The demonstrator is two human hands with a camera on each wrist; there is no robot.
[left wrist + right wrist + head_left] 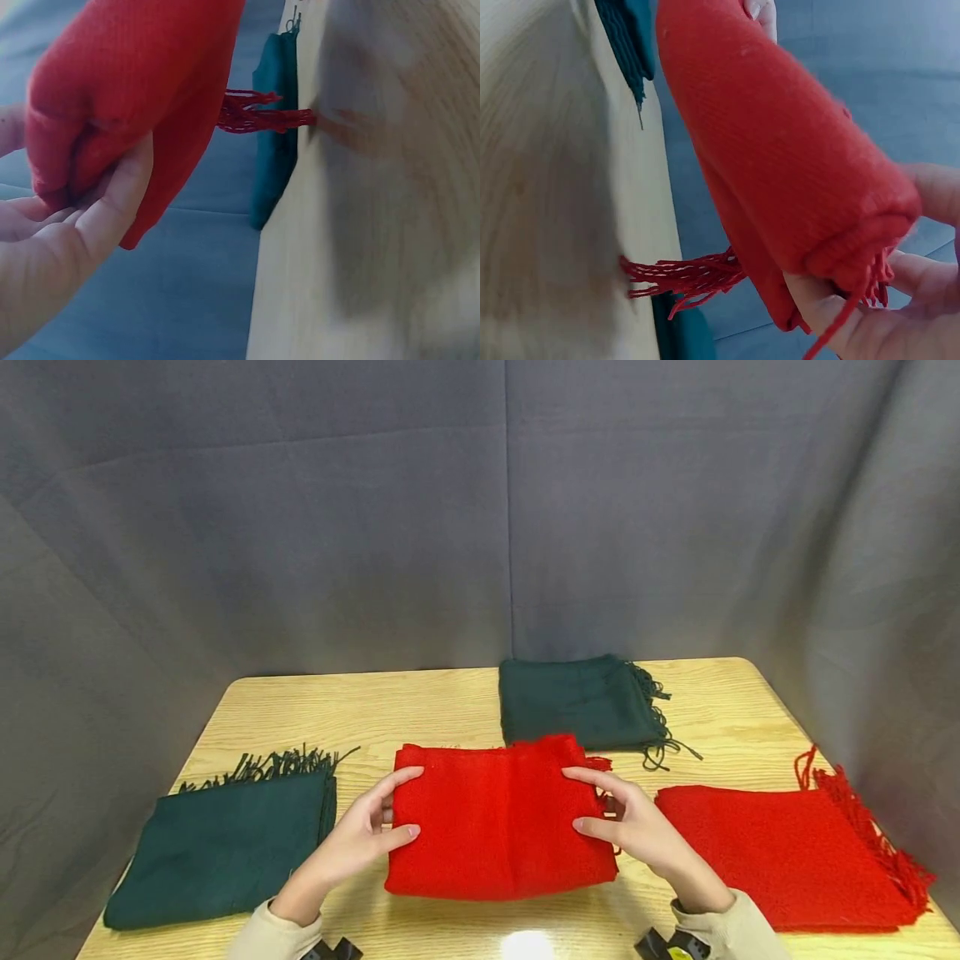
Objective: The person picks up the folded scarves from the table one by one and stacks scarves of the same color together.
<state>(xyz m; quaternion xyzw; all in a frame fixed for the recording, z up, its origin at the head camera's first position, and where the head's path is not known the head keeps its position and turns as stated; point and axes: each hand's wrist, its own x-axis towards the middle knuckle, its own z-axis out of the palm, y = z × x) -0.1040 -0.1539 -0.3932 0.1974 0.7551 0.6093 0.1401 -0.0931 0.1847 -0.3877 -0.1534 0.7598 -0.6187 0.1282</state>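
A folded red scarf (502, 827) is held up over the table between both hands. At its left edge, my left hand (360, 827) grips it, thumb and fingers around the folded end; the left wrist view shows the scarf (150, 60) pinched by the hand (67, 247). My right hand (637, 822) grips the opposite edge, where strands of fringe poke out. Seen from the right wrist, the scarf (780, 142) looks thick and layered, with red fringe (690, 277) dangling down to or near the tabletop. Some fingers are hidden behind the cloth.
On the wooden table (360, 706) a folded dark green scarf (225, 843) lies at left, its fringe toward the back. Another dark green scarf (573, 702) lies behind the held one. A second red scarf (780, 852) lies at right. Grey curtain (375, 527) surrounds the table.
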